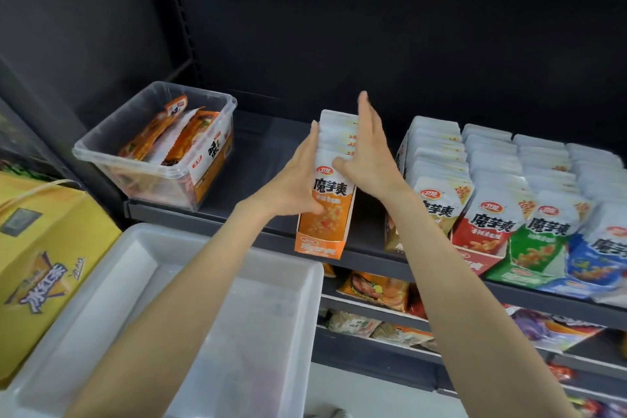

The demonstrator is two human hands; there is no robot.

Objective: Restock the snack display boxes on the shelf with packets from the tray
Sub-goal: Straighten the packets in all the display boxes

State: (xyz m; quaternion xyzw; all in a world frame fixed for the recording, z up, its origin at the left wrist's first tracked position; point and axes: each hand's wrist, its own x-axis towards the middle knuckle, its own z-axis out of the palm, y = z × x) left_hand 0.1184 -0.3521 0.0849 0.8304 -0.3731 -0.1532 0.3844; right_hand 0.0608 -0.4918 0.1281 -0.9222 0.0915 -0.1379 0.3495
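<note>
Nearest you, the white plastic tray [101, 299] sits low at the left, its bare floor showing, with a yellow carton [44, 248] just beside it. Your two bare forearms reach up and forward across the tray toward the dark shelf [271, 159]. Your left hand [298, 180] presses flat against the left side of the row of packets [334, 173] standing in the orange display box [320, 244], fingers straight and together, thumb lying on the front packet. Your right hand [369, 153] stands on edge against the row's right side, fingers straight, close together and pointing away from you, thumb across the front packet's top. The orange box stands at the shelf's front edge, tilted slightly. To its right, well filled, stand red, green and blue display boxes [529, 241]. Farther back on the left, a clear tub [156, 149] holds orange packets.
</note>
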